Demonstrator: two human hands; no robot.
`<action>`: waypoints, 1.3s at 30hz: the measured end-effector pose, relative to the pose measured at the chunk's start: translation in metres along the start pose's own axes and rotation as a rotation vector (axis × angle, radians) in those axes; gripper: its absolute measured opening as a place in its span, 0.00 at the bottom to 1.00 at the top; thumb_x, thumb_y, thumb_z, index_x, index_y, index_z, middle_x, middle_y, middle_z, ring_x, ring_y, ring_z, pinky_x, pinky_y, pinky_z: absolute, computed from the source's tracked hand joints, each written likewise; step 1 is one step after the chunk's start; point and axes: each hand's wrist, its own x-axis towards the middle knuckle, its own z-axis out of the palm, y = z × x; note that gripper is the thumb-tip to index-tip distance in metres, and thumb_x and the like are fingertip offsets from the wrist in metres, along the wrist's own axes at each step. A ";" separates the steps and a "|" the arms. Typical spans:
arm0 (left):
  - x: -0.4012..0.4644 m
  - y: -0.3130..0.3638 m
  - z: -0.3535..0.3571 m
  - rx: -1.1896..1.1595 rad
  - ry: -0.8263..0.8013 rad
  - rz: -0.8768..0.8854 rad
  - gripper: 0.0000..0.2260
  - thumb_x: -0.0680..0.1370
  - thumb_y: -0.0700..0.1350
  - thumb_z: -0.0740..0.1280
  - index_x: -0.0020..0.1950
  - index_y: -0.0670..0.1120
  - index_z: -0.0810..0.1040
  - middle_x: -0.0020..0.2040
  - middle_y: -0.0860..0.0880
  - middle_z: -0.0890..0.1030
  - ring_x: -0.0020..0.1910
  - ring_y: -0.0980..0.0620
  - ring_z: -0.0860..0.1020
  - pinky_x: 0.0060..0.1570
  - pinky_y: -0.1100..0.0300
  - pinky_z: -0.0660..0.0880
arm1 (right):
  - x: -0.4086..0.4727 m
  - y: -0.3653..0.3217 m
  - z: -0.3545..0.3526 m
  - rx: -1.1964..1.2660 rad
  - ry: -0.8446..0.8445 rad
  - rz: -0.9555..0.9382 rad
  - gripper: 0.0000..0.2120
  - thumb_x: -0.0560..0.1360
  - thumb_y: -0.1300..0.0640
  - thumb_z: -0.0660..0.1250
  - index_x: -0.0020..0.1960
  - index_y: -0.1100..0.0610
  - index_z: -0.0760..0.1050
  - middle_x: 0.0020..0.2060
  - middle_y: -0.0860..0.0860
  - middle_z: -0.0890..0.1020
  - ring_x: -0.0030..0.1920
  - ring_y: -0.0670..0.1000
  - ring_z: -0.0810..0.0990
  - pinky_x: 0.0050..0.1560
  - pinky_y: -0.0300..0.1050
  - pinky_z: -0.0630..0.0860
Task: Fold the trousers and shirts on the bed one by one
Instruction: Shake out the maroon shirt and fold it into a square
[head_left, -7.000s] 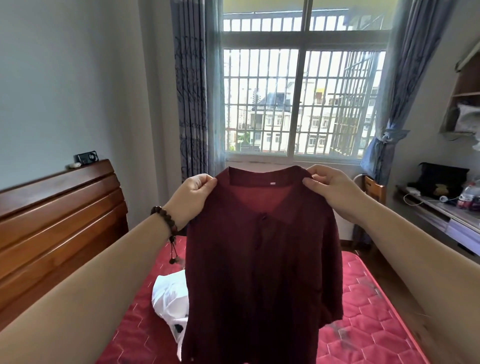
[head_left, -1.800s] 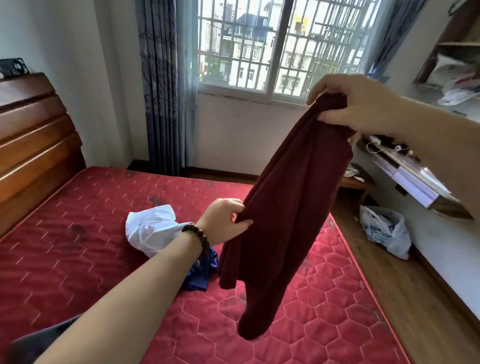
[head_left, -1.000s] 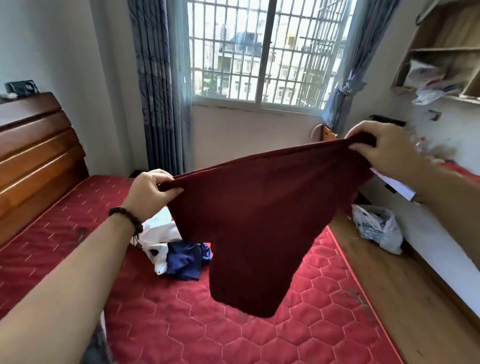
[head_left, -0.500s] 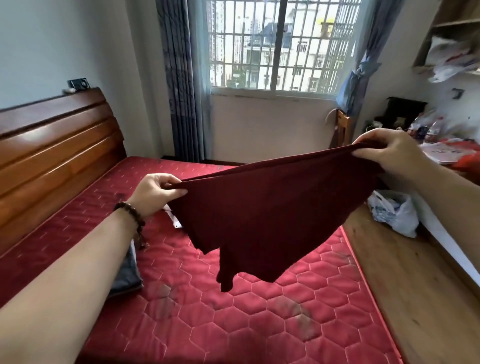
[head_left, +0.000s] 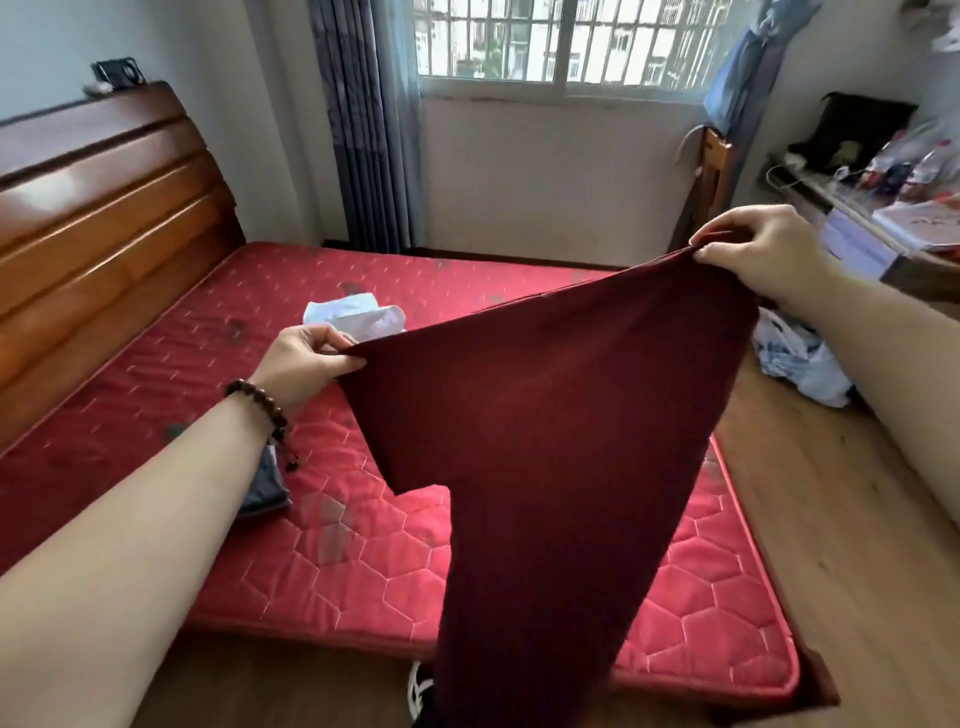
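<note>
The dark red shirt (head_left: 550, 415) is hanging in the air above the foot half of the bed (head_left: 332, 566), stretched taut along its top edge, its lower part drooping past the bed's near edge toward the floor. The left hand (head_left: 306, 358) is pinching one end of that edge between thumb and curled fingers; the right hand (head_left: 763, 249) is pinching the other end the same way, higher and out beyond the bed's side. On the bed, toward the headboard (head_left: 104, 208) from the shirt, a white garment (head_left: 358, 317) is lying crumpled. A dark garment (head_left: 265, 483) is lying on the bed too, mostly hidden under the left forearm.

Judgement: the shirt appears already doubled lengthwise and is waiting to be laid down. Risks: the hanging layers are shifting out of line if lowered unevenly, creasing the fold; the trailing end is likely to brush the floor; setting it down too near the white garment would tangle the two.
</note>
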 end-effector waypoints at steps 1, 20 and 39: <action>0.008 -0.013 0.006 0.004 -0.006 -0.020 0.11 0.68 0.30 0.73 0.35 0.43 0.76 0.38 0.51 0.82 0.34 0.59 0.78 0.36 0.69 0.75 | 0.009 0.013 0.012 -0.033 -0.027 0.009 0.07 0.70 0.60 0.72 0.49 0.56 0.82 0.38 0.51 0.81 0.33 0.37 0.76 0.31 0.23 0.68; 0.243 -0.349 0.147 0.229 -0.112 -0.451 0.10 0.70 0.27 0.69 0.50 0.35 0.81 0.63 0.40 0.76 0.50 0.50 0.79 0.51 0.66 0.75 | 0.169 0.338 0.345 -0.275 -0.287 0.431 0.08 0.69 0.62 0.74 0.48 0.55 0.82 0.41 0.51 0.80 0.42 0.52 0.78 0.46 0.54 0.79; 0.353 -0.530 0.212 0.629 0.034 -0.607 0.04 0.72 0.49 0.69 0.45 0.51 0.76 0.43 0.50 0.79 0.45 0.46 0.76 0.45 0.59 0.67 | 0.262 0.495 0.564 -0.692 -0.727 0.238 0.34 0.70 0.47 0.74 0.72 0.50 0.66 0.69 0.55 0.68 0.69 0.59 0.66 0.69 0.56 0.64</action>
